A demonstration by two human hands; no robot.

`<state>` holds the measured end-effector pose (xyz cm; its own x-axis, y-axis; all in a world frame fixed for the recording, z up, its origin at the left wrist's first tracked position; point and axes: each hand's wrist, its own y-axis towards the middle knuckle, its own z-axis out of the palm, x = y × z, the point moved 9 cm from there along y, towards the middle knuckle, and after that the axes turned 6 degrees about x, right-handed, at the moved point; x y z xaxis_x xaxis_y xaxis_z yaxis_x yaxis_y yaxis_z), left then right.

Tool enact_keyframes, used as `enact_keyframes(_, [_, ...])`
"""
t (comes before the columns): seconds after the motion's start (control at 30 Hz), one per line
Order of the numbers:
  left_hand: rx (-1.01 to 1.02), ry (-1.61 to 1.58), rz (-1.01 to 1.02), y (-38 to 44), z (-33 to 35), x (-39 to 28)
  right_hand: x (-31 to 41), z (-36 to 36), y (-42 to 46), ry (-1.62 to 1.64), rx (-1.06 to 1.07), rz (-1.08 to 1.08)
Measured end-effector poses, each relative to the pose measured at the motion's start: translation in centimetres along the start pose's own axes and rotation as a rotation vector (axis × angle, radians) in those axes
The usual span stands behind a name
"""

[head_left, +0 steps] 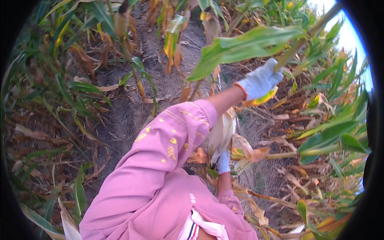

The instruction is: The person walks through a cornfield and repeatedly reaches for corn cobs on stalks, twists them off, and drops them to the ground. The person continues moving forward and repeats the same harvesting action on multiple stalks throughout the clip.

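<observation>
My left hand [261,79], in a pale knit work glove with an orange cuff edge, grips a corn stalk [295,49] that slants toward the upper right. A broad green corn leaf [240,46] spreads leftward from that stalk. Below, my right hand [223,162], in a similar glove, is closed around an ear of corn [223,130] in dry, pale husk, near its dark end. The left sleeve hides part of this ear, and the right fingers are mostly out of sight. Dry husk leaves [250,151] hang beside the right hand.
Standing corn plants [129,51] with green and yellowed leaves rise at the left and top. At the right, leaning stalks [279,155] and fallen dry leaves [294,180] crowd the ground. Bare soil [120,117] runs between the rows. Another husked ear [69,223] is at lower left.
</observation>
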<state>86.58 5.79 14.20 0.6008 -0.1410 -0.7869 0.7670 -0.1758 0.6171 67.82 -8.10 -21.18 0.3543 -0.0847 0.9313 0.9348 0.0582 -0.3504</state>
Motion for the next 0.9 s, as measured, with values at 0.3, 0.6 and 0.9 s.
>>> enact_keyframes(0.3, [0.041,-0.126,-0.002,-0.3,-1.0,0.8,0.2,8.4,-4.1,1.032,0.672,0.325])
enact_keyframes(0.6, [-0.009,-0.188,-0.033,-0.3,-1.2,-0.1,-2.1,4.8,-4.3,0.488,0.283,0.407])
enact_keyframes(0.9, [0.023,-0.097,-0.058,-0.3,-1.6,-0.4,-2.8,1.5,-8.1,-0.429,0.141,0.081])
